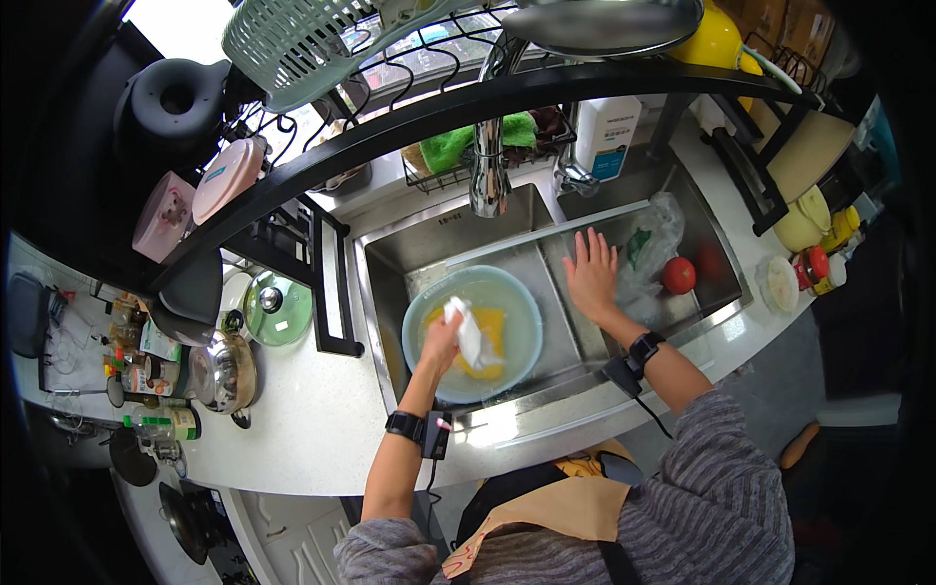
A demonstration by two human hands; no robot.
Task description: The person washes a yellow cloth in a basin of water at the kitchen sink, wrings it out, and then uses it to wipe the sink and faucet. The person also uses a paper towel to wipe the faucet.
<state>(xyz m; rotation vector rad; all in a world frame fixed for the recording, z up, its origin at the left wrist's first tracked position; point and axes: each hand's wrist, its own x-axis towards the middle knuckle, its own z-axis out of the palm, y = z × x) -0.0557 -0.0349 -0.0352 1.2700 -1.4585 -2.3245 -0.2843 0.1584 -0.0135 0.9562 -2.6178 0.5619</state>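
Observation:
A light-blue plastic basin (539,322) of cloudy water stands in the left part of the steel sink (468,257). My left hand (441,341) grips a white cloth (474,338) over the basin. Under the cloth a yellow cloth (488,363) lies in the water. My right hand (591,276), fingers spread, is over the sink's middle, holding nothing; whether its palm touches the surface below, I cannot tell. Beside it on the right lie a clear plastic bag (654,238) with something green by it and a red tomato (679,276).
A chrome faucet (488,172) hangs over the sink's back edge, below a black rack bar (409,110). A white bottle (607,137) stands behind. On the left counter are a glass lid (276,311) and a steel pot (223,373); jars (809,267) stand at right.

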